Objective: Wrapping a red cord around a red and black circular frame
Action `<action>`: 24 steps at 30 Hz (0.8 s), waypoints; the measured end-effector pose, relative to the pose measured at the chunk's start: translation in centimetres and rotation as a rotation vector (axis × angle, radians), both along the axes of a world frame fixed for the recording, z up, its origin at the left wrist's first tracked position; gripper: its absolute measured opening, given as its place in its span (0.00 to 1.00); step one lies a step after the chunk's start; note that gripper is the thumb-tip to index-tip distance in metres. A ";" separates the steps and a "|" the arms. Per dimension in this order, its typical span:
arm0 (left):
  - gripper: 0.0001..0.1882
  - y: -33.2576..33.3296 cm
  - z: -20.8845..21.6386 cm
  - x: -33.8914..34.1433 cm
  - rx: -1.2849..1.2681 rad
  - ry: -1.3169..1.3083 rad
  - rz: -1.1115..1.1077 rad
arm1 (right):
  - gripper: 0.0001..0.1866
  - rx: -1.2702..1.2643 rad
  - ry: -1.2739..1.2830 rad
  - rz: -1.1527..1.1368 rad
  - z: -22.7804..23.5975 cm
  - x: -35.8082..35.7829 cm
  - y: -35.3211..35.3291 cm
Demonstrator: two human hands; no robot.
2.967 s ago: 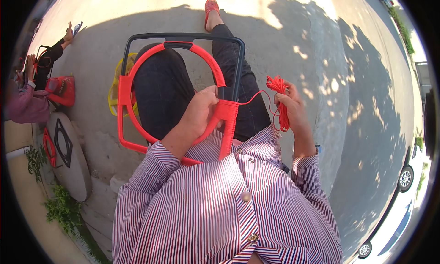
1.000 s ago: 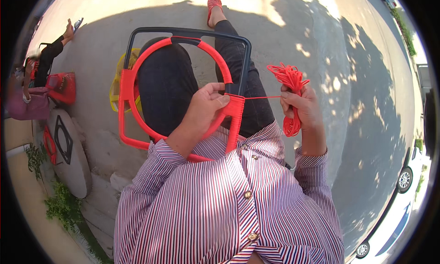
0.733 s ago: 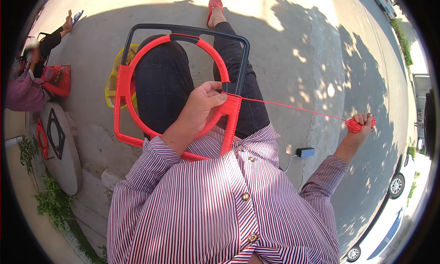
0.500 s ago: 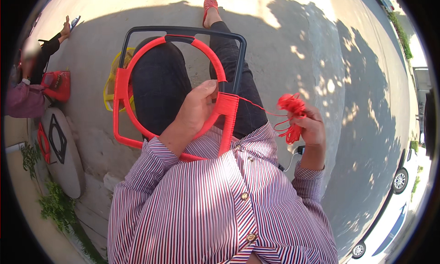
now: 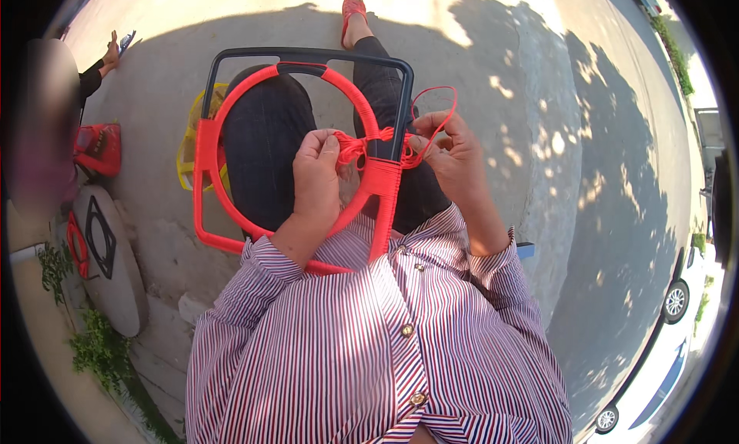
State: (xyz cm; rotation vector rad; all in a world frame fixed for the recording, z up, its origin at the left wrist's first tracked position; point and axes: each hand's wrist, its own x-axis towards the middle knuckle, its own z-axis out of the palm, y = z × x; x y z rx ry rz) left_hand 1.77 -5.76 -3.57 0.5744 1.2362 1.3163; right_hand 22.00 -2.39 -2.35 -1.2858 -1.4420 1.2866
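Observation:
A black frame point(image 5: 308, 53) with an inner ring lies over my lap, much of it wrapped in red cord point(image 5: 382, 180). My left hand point(image 5: 317, 174) is closed, pinching one end of a red cord bundle point(image 5: 350, 148) inside the ring. The bundle stretches across the frame's right side, past the bare black bar, and its other end shows just outside. There my right hand point(image 5: 456, 160) is closed with fingertips at the cord; a thin loop rises above them. How the bundle passes the bar is partly hidden by the frame and fingers.
A yellow basket point(image 5: 186, 155) stands on the ground left of my knee. Farther left are a red bag point(image 5: 100, 147), a seated person point(image 5: 46, 159), and a stone slab point(image 5: 127, 290) with black and red frame pieces point(image 5: 98, 236). Parked cars point(image 5: 654, 375) line the right.
My right hand has brought the cord bundle left to the frame's right side. My left hand has let go of the ring and taken the bundle's end. The frame stays nearly in place.

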 end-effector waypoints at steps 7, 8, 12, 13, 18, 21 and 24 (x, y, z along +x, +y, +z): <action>0.07 -1.5 2.1 1.4 0.526 0.084 -0.151 | 0.16 0.504 -0.207 0.115 1.8 -2.7 -0.6; 0.09 -1.7 1.6 0.8 0.493 0.126 -0.177 | 0.13 0.414 -0.049 0.084 1.6 -2.2 -0.5; 0.11 -0.7 0.2 0.3 0.383 0.047 -0.112 | 0.09 0.336 -0.246 0.103 3.3 4.2 0.3; 0.13 -0.4 0.3 0.3 0.262 0.017 -0.125 | 0.09 0.234 -0.432 0.273 4.2 5.7 0.3; 0.22 0.0 2.1 0.4 -0.045 -0.044 -0.240 | 0.11 -0.231 -0.038 -0.088 4.7 12.9 -1.5; 0.26 0.2 3.0 1.1 -0.051 -0.193 -0.287 | 0.14 -0.007 0.717 -0.510 2.8 17.8 -1.5; 0.26 0.5 2.1 0.9 -0.083 -0.277 -0.325 | 0.11 -0.017 0.880 -0.500 -0.3 19.4 -0.9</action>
